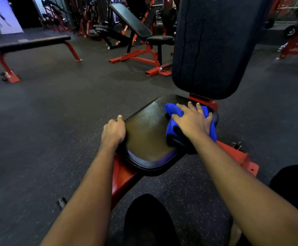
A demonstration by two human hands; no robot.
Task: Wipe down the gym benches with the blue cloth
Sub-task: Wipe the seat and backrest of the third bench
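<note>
Cloth (173, 110), blue and bunched, sits on the seat pad (148, 139) at its far-right corner, just below the upright back pad (212, 47); my right hand (192, 119) presses it flat, fingers straight and spread. My left hand (113, 132) grips the seat's left edge, fingers curled over the rim. Bare pad runs from there to the near edge; open floor (56, 112) lies left, with the flat bench (29, 43) and incline bench (134, 22) well apart beyond.

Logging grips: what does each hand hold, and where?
The left hand grips the seat pad at its left edge. The right hand grips nothing: it presses flat on the bunched blue cloth.
</note>
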